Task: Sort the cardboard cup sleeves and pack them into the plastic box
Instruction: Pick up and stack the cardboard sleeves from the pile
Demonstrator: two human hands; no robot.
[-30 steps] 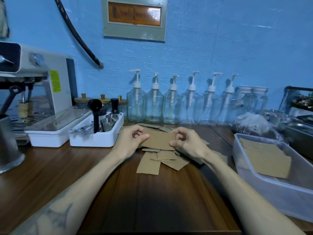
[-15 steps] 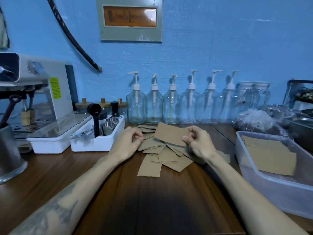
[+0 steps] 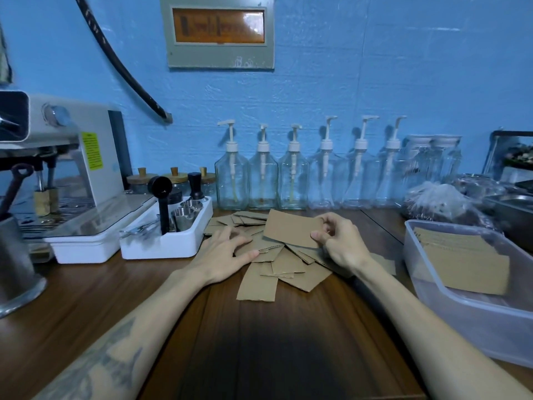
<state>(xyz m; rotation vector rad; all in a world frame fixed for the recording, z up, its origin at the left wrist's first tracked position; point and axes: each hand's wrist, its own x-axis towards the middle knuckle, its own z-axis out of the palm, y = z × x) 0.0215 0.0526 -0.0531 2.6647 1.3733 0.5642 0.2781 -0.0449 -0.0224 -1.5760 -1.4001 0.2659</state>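
Dark brown wood makes up the counter [image 3: 259, 342], which runs back to a wall [image 3: 375, 82] painted bright blue and rough in texture. A grey framed panel [image 3: 220, 34] with an orange window hangs on that wall, its lettering too blurred to read, and a black hose [image 3: 121, 64] curves down beside it.

Six clear pump bottles [image 3: 292, 171] stand in a row against the wall. Right of them are two clear lidded jars [image 3: 432, 160], hard to make out. Three small jars with wooden lids [image 3: 174, 181] sit behind a white organiser tray [image 3: 173, 243] holding metal cups and black-handled tools. An espresso machine [image 3: 66, 157] fills the left side, cut off by the frame edge, as is a steel jug [image 3: 14, 269] in front of it.

A loose pile of cardboard cup sleeves [image 3: 277, 264] lies flat on the counter between the two hands; they overlap too much to count. The left hand [image 3: 222, 255] rests on the pile with fingers spread and relaxed, gripping nothing. The right hand [image 3: 340, 241] pinches one sleeve [image 3: 291, 228] by its right edge, lifted above the pile and tilted.

At the right, the plastic box [image 3: 467, 313] is translucent and partly out of frame. A stack of sleeves [image 3: 464, 264] lies inside; its count cannot be told. Behind it sit a crumpled clear bag [image 3: 435, 203] and a metal tray [image 3: 513, 209], both indistinct.
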